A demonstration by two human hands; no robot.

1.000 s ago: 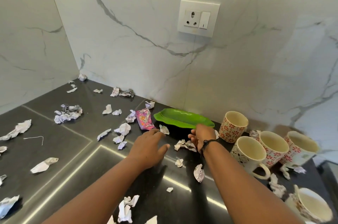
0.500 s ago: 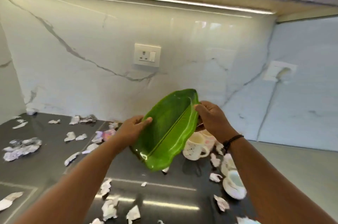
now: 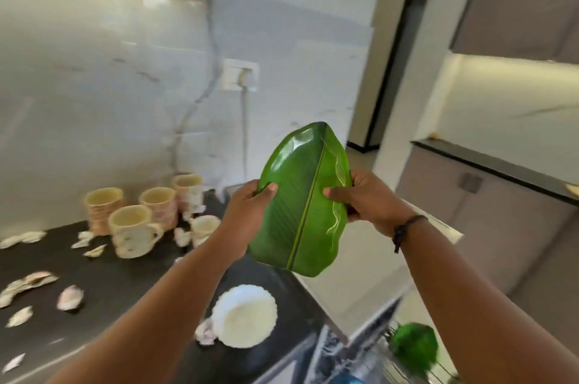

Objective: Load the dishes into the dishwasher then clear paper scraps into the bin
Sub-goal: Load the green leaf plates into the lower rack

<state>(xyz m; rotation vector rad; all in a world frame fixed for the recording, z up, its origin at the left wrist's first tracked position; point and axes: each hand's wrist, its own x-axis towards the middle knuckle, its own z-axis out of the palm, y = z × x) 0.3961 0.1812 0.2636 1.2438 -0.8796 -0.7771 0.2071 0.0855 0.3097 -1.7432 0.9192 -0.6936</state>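
On the counter (image 3: 119, 286) at left sit mugs (image 3: 133, 231) and scraps (image 3: 70, 297). Mid-air, left hand (image 3: 247, 211) and right hand (image 3: 365, 200) pinch the green plate (image 3: 300, 211) by opposite rims, thumbs on top. It looks stiff, glossy, probably slippery and breakable; rim grips suit. No writing readable.

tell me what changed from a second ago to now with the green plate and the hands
The green leaf plate went from lying on the counter by the wall to held up in the air, off to the right, nearer the open dishwasher rack. The left hand and right hand took hold of its two long edges. The mugs and paper scraps stayed on the counter.
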